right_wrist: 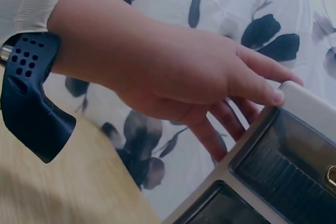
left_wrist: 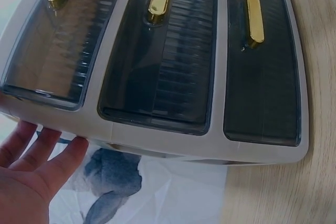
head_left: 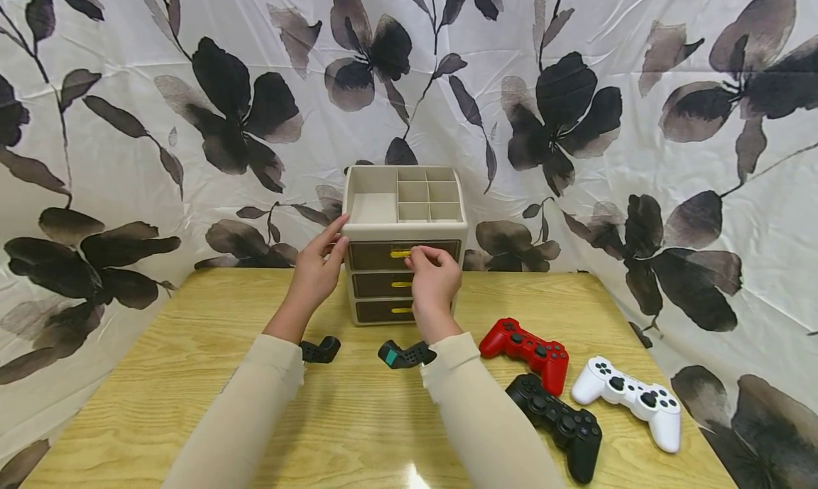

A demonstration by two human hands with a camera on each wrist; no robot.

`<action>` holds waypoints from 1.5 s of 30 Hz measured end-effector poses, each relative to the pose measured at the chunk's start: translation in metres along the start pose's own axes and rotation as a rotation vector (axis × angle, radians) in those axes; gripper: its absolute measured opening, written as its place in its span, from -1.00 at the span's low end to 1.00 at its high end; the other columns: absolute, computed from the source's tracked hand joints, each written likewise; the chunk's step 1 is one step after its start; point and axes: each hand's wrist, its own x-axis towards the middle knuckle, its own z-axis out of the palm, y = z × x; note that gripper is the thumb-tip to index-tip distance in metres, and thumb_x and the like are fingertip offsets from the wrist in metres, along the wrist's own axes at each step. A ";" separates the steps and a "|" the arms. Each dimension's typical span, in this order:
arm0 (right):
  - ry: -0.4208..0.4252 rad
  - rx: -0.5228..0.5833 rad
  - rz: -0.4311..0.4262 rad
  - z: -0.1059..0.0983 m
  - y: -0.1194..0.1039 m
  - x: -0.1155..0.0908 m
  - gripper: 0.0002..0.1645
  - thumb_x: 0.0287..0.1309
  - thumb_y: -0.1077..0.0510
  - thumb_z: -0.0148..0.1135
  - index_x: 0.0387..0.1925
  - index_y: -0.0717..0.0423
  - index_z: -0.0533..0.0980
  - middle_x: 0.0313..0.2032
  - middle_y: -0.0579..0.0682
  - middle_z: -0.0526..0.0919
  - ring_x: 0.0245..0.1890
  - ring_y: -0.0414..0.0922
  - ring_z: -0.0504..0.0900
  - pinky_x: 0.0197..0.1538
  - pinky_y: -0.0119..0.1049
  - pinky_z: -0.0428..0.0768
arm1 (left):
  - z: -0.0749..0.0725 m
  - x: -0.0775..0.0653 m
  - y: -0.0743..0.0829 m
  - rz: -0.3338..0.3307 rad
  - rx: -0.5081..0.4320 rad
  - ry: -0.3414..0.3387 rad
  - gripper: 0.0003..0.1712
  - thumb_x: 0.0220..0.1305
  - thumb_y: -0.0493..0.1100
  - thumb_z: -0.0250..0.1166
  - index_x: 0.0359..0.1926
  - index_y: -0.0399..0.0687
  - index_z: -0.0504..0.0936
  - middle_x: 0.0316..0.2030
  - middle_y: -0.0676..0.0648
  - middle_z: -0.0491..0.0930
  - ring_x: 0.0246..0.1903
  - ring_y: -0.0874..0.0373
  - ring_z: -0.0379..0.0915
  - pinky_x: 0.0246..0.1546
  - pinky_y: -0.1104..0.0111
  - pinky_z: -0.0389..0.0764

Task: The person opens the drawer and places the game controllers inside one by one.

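A cream desk organizer [head_left: 404, 228] with three dark see-through drawers stands at the back of the table. My left hand [head_left: 314, 270] rests against its left side near the top, fingers fairly straight. In the right wrist view, the thumb of that left hand [right_wrist: 199, 69] lies at the organizer's front corner. My right hand [head_left: 437, 282] pinches the gold handle [head_left: 400, 253] of the top drawer [head_left: 371, 256] between thumb and forefinger. That drawer's front looks flush with the frame. Lower down, the middle drawer [left_wrist: 157, 66] and bottom drawer [left_wrist: 262, 87] are shut.
Red [head_left: 527, 351], black [head_left: 557, 424] and white [head_left: 629, 395] game controllers lie on the table [head_left: 345, 425] to the right, beside my right forearm. Open compartments [head_left: 428, 192] form the organizer's top. A floral cloth [head_left: 447, 106] hangs behind and at both sides.
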 end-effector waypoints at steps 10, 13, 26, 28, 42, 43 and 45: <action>-0.006 -0.052 -0.006 -0.005 -0.004 -0.006 -0.88 0.15 0.21 0.33 -0.30 0.20 0.66 -0.27 0.07 0.67 -0.31 0.01 0.74 -0.09 -0.04 0.67 | -0.004 0.003 0.000 -0.031 -0.080 -0.042 -0.48 0.47 0.14 -0.02 0.40 0.59 0.22 0.20 -0.22 0.43 0.14 -0.11 0.49 0.06 0.04 0.59; -0.010 -0.056 -0.007 -0.008 -0.005 -0.008 -0.87 0.15 0.21 0.33 -0.29 0.20 0.65 -0.27 0.07 0.66 -0.31 0.00 0.74 -0.07 -0.03 0.67 | -0.006 0.005 0.001 -0.048 -0.124 -0.058 -0.48 0.47 0.11 0.01 0.40 0.56 0.24 0.18 -0.24 0.43 0.13 -0.11 0.50 0.07 0.06 0.58; -0.002 -0.103 -0.026 -0.014 -0.011 -0.021 -0.90 0.10 0.21 0.36 -0.34 0.17 0.67 -0.31 0.06 0.67 -0.33 0.00 0.75 -0.12 -0.04 0.67 | -0.009 0.008 0.002 -0.055 -0.175 -0.068 -0.45 0.45 0.08 0.05 0.42 0.41 0.27 0.13 -0.24 0.45 0.12 -0.13 0.51 0.08 0.02 0.56; -0.004 -0.117 -0.031 -0.015 -0.011 -0.024 -0.91 0.11 0.20 0.36 -0.35 0.15 0.68 -0.31 0.06 0.68 -0.34 -0.03 0.74 -0.10 0.01 0.66 | -0.009 0.008 0.002 -0.059 -0.174 -0.066 -0.45 0.45 0.07 0.05 0.42 0.40 0.27 0.13 -0.24 0.46 0.13 -0.13 0.50 0.08 0.01 0.56; 0.011 -0.184 -0.037 -0.026 -0.009 -0.037 -0.94 0.08 0.16 0.36 -0.39 0.08 0.68 -0.29 -0.02 0.65 -0.33 -0.10 0.68 -0.31 -0.30 0.60 | -0.005 0.006 -0.002 -0.051 -0.178 -0.064 -0.44 0.46 0.09 0.03 0.44 0.38 0.24 0.19 -0.25 0.45 0.16 -0.13 0.47 0.09 0.00 0.55; 0.010 -0.183 -0.036 -0.026 -0.009 -0.038 -0.93 0.09 0.16 0.36 -0.39 0.08 0.68 -0.29 -0.02 0.65 -0.33 -0.10 0.69 -0.28 -0.26 0.61 | -0.004 0.005 -0.002 -0.053 -0.177 -0.064 -0.44 0.46 0.09 0.03 0.44 0.38 0.25 0.20 -0.24 0.44 0.17 -0.13 0.47 0.09 -0.01 0.54; 0.005 -0.177 -0.036 -0.027 -0.009 -0.039 -0.92 0.10 0.16 0.36 -0.38 0.09 0.68 -0.28 -0.01 0.65 -0.32 -0.07 0.70 -0.23 -0.20 0.64 | -0.004 0.005 -0.002 -0.052 -0.174 -0.064 -0.44 0.45 0.10 0.03 0.44 0.38 0.25 0.20 -0.24 0.44 0.17 -0.14 0.47 0.10 -0.01 0.54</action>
